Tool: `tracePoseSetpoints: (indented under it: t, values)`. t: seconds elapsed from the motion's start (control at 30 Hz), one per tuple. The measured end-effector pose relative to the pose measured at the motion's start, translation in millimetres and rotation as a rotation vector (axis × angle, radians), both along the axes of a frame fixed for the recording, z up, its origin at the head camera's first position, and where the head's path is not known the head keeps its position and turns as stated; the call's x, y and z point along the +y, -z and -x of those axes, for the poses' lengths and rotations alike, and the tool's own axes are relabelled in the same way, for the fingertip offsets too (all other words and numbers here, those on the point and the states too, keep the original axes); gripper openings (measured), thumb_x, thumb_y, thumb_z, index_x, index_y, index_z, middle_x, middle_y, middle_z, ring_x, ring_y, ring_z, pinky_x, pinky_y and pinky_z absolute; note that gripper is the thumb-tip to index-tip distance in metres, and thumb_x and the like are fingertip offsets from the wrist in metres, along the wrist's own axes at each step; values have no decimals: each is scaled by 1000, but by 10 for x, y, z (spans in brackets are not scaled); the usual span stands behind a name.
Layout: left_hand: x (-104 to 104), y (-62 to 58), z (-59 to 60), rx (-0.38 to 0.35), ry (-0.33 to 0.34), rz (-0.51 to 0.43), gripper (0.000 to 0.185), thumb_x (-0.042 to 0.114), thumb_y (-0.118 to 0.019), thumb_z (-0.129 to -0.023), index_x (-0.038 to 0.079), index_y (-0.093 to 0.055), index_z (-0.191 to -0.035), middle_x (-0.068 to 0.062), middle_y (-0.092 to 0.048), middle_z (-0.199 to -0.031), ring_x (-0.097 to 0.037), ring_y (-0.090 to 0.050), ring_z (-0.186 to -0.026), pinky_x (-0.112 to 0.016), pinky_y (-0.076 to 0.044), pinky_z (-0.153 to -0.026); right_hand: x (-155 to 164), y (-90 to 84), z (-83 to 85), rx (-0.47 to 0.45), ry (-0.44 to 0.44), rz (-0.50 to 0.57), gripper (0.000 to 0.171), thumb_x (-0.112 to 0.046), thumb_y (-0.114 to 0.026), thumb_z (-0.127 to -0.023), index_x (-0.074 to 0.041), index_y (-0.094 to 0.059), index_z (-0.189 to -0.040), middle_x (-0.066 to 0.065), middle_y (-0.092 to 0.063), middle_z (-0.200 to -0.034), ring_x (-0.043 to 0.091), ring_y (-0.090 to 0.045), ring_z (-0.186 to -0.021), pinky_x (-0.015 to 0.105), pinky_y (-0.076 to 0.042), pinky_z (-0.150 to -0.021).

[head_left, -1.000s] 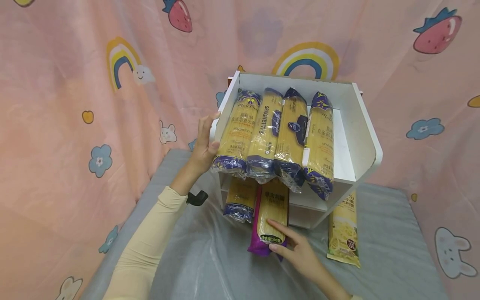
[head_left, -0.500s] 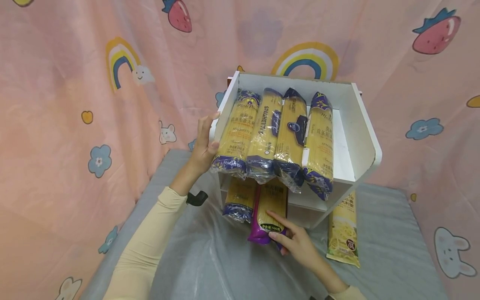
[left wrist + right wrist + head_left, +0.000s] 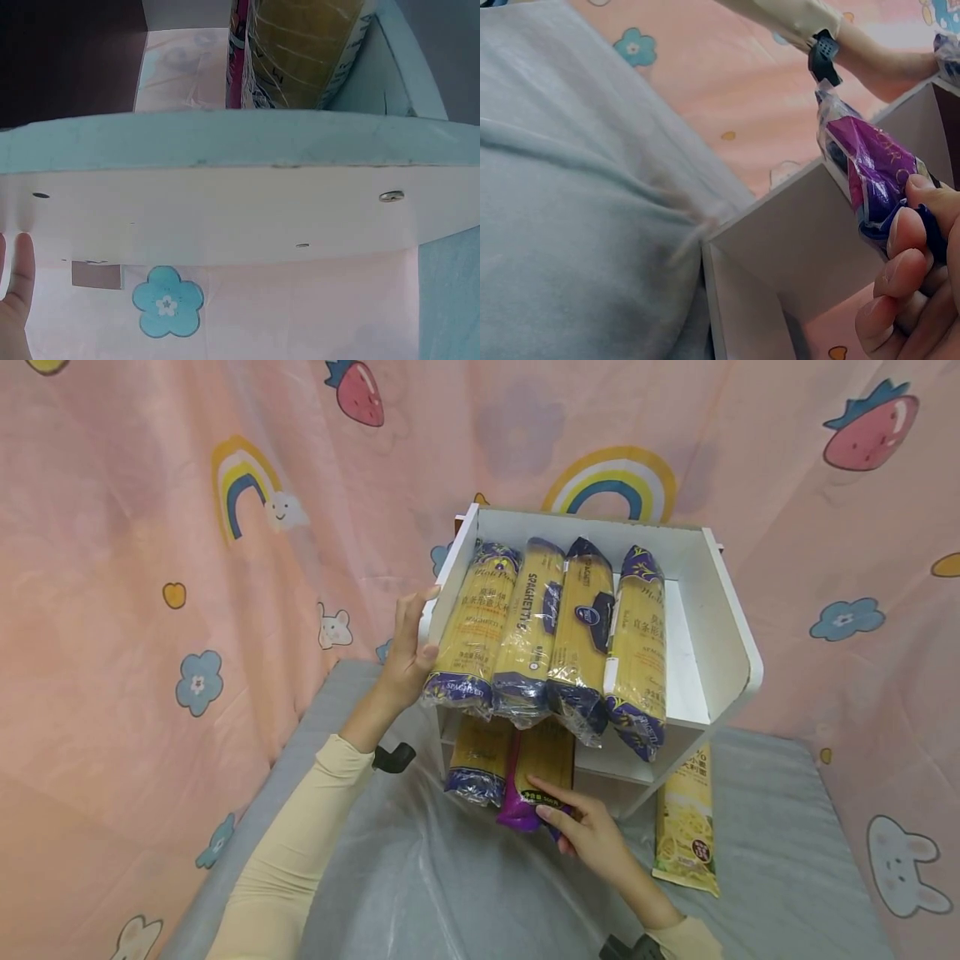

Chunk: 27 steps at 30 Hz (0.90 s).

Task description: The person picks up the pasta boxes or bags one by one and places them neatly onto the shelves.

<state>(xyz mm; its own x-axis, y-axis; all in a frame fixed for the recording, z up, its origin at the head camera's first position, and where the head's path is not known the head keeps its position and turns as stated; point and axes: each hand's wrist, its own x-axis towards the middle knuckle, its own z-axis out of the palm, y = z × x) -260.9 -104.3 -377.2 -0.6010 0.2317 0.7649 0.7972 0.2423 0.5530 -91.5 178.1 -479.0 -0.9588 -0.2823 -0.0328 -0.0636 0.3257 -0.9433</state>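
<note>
My right hand [image 3: 596, 843] pinches the front end of a purple-ended spaghetti pack [image 3: 542, 768]. In the right wrist view, the thumb lies on top of this pack [image 3: 874, 161] and the fingers curl under its end. Most of its length is inside the lower shelf level, hidden by the level above. A second spaghetti pack [image 3: 477, 760] lies just left of it. My left hand [image 3: 407, 652] rests against the left side panel of the white shelf [image 3: 727, 627]. In the left wrist view, its straight fingers [image 3: 22, 266] touch the panel's outer face.
Several spaghetti packs [image 3: 577, 635] lie side by side on the top level, their ends overhanging the front edge. A yellow noodle pack [image 3: 686, 827] lies on the grey cloth [image 3: 780, 827] right of the shelf. A patterned pink curtain [image 3: 300, 485] hangs behind.
The right hand has pushed the purple-ended spaghetti pack farther back into the lower level, so less of it sticks out. The left hand has stayed in place.
</note>
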Motion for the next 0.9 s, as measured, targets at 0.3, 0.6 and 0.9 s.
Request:
tracePoseSetpoints:
  t: [0.3,0.6,0.9]
  values:
    - [8,-18,-13,9,0,-10,65,78,-27,-92,46,-27,-148,-29,-33,-131,-29,-35,-112,-40,-35,-88,-9,9,40,7,13,-4,42,-27,-62,-98,-19,-58,-139,18,-57,-54,3,-48,-38,29,-45,-38]
    - [12,-1,-13,4,1,-8,62,79,-26,-92,52,-25,-148,-30,-32,-130,-30,-36,-112,-41,-35,-88,5,38,44,46,11,13,43,-24,-62,-98,-18,-57,-140,10,-57,-54,3,-49,-39,34,-48,-41]
    - [15,-15,-14,6,2,-10,59,79,-26,-92,56,-24,-147,-29,-32,-130,-26,-34,-112,-39,-34,-88,161,94,-31,107,-53,79,43,-11,-58,-99,-8,-54,-142,8,-68,-69,13,-63,-58,32,-54,-55]
